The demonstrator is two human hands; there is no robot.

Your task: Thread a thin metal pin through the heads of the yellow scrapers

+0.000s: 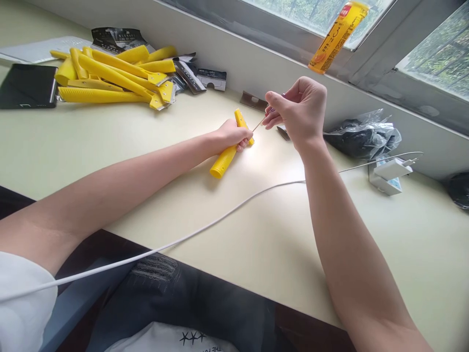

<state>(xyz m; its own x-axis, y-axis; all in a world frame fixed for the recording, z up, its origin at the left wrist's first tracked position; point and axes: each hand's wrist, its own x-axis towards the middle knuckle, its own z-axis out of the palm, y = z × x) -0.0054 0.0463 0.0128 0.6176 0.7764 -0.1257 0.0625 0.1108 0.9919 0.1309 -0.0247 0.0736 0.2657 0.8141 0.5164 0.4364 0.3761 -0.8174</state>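
My left hand (234,135) is closed around a yellow scraper (224,163), its ribbed handle pointing down toward me and its crosswise head (240,120) at the far end. In my right hand (298,110) is a thin screwdriver (258,125), gripped by its handle, which is mostly hidden by the fingers. The screwdriver's shaft slants down to the scraper's head beside my left thumb; whether its tip sits in a screw is too small to tell. A pile of similar yellow scrapers (113,73) lies at the back left of the table (176,176).
A black box-like object (28,85) and black packaging cards (190,76) lie by the pile. A white cable (220,218) crosses the table to a white charger (390,172). Behind it is a plastic-wrapped black bundle (364,137). A yellow drink can (339,36) stands on the window ledge.
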